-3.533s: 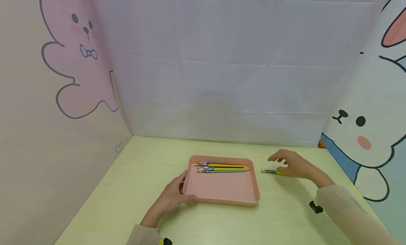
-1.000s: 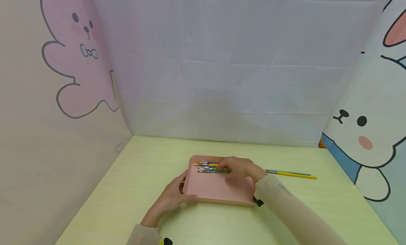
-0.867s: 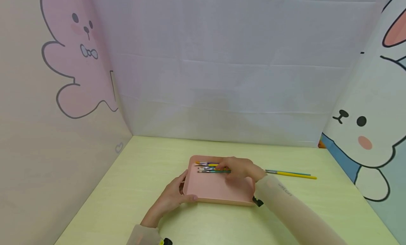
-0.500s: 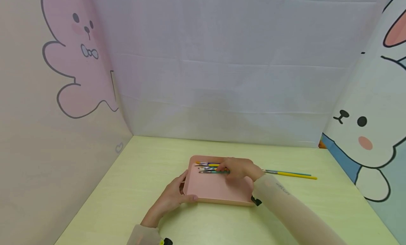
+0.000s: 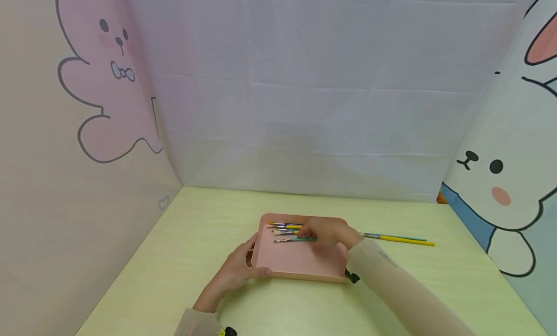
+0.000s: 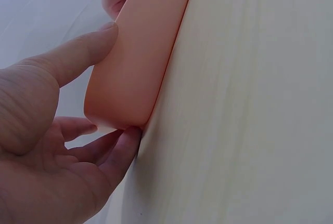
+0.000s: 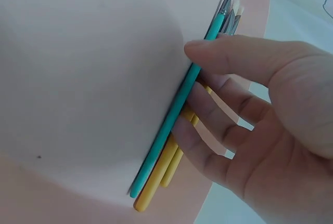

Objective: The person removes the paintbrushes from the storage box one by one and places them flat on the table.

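A shallow pink tray (image 5: 296,261) sits on the table with several paintbrushes lying side by side in its far half. My left hand (image 5: 235,268) holds the tray's near left corner, thumb on the front wall and fingers at the left side. Inside the tray, my right hand (image 5: 326,231) pinches a teal paintbrush (image 7: 171,115); in the right wrist view the thumb lies on one side of its handle and the fingers on the other. Yellow paintbrushes (image 7: 156,174) lie right beside it, partly under the fingers. In the head view the right hand hides most handles.
To the right of the tray, a yellow paintbrush (image 5: 406,240) and a thinner teal one lie together on the pale yellow table (image 5: 187,234). A white cloth backdrop (image 5: 304,109) stands behind, with cartoon-printed panels at both sides.
The right hand has come from the brushes on the table into the tray. Its teal paintbrush has shifted slightly toward me, apart from the others. The left hand stays put.
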